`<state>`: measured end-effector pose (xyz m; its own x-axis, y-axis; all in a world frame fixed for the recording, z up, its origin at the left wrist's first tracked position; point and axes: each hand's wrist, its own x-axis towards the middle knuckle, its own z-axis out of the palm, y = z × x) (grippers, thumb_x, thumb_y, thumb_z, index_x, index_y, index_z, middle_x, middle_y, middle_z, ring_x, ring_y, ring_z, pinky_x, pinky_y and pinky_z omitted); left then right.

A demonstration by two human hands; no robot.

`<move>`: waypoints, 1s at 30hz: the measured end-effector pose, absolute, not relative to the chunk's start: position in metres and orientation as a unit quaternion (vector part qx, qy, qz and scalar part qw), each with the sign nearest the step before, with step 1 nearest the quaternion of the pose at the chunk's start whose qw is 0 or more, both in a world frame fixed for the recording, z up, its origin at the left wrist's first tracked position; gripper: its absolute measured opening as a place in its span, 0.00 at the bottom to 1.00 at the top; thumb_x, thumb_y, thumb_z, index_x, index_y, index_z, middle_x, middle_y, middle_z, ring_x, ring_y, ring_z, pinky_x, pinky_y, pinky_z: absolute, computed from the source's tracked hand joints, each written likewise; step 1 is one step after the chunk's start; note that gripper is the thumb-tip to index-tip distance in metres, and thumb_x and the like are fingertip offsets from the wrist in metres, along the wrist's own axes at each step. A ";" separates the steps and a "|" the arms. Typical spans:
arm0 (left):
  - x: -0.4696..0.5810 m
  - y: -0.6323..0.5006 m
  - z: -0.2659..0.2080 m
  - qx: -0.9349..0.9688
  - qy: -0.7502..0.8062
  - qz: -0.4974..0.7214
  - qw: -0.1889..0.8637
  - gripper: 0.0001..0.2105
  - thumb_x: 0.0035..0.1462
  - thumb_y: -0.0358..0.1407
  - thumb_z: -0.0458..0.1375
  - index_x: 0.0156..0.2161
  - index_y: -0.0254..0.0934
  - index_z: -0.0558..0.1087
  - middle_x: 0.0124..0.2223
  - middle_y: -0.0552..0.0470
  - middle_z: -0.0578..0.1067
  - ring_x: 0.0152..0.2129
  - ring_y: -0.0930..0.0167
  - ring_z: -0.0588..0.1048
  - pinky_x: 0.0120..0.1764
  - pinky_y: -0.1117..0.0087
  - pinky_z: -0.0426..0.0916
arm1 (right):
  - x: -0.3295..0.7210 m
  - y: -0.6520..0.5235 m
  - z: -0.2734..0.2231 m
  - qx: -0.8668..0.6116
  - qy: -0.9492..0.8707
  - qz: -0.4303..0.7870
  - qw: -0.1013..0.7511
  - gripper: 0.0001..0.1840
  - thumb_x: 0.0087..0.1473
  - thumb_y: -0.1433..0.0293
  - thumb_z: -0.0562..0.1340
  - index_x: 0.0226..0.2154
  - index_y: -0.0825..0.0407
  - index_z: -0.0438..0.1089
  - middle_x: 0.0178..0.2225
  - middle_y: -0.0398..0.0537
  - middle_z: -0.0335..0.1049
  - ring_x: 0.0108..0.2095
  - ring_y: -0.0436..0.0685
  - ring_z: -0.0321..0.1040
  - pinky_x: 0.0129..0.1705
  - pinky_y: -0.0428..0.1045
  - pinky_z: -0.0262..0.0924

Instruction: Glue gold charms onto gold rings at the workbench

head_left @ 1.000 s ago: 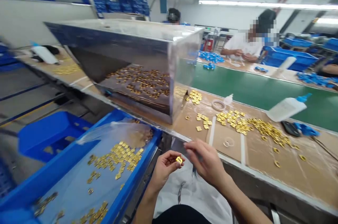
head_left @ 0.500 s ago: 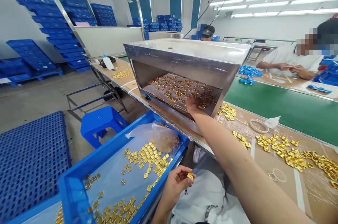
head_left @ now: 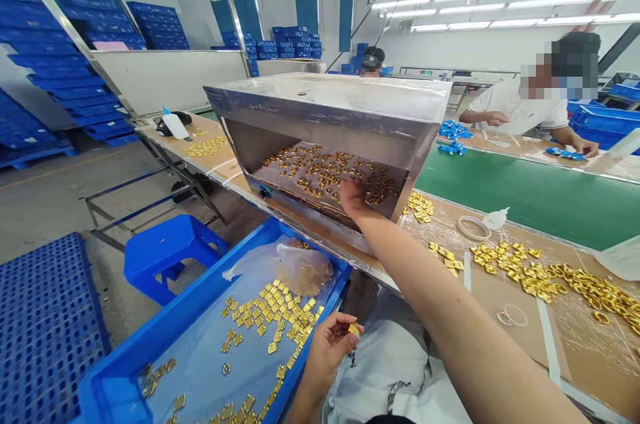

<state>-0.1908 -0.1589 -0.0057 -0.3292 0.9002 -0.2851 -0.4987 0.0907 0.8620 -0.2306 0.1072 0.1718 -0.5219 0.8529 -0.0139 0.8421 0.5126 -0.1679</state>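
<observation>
My left hand [head_left: 327, 351] is closed in a pinch on a small gold metal piece [head_left: 353, 329] above my lap, beside the blue tray. My right hand [head_left: 353, 196] reaches into an open-fronted metal box [head_left: 320, 111]. Its fingers look curled down among many small gold rings [head_left: 320, 171] spread on the box's floor; shadow hides whatever they grip. Flat gold square pieces [head_left: 280, 304] lie in the blue tray [head_left: 165, 337], with a clear plastic bag [head_left: 300, 264] of small parts at its far end.
Gold pieces [head_left: 510, 264] are heaped on the bench at right, near a tape roll [head_left: 474, 227]. A green belt [head_left: 505, 177] runs behind, with a co-worker [head_left: 535, 104] seated beyond it. A blue stool [head_left: 173, 254] stands at left, past the tray.
The view has swung right, so the box and tray sit further left. My right hand stays inside the box and my left keeps the gold piece. The co-worker's hands have moved apart.
</observation>
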 end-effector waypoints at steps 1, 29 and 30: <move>-0.191 -0.157 -0.006 0.202 0.501 0.644 0.541 0.26 0.36 0.52 0.77 0.36 0.35 0.79 0.34 0.45 0.82 0.28 0.70 0.76 0.33 0.70 0.71 | -0.230 0.098 0.176 -0.475 -0.874 0.090 0.047 0.18 0.65 0.62 0.64 0.52 0.56 0.71 0.51 0.55 0.73 0.49 0.60 0.74 0.51 0.60 0.71; -0.057 -0.039 0.075 0.404 0.278 0.633 0.599 0.18 0.48 0.42 0.74 0.40 0.33 0.80 0.37 0.42 0.85 0.26 0.70 0.82 0.32 0.73 0.77 | 0.105 -0.033 0.108 -0.292 -0.244 0.767 0.516 0.17 0.35 0.65 0.83 0.28 0.49 0.79 0.26 0.37 0.73 0.23 0.39 0.69 0.27 0.32 0.66; -0.051 -0.035 0.079 0.407 0.272 0.629 0.604 0.18 0.48 0.42 0.74 0.40 0.33 0.80 0.37 0.42 0.85 0.27 0.70 0.82 0.32 0.74 0.77 | 0.109 -0.033 0.109 -0.288 -0.244 0.762 0.526 0.17 0.35 0.66 0.82 0.27 0.49 0.79 0.25 0.37 0.72 0.22 0.39 0.69 0.27 0.32 0.65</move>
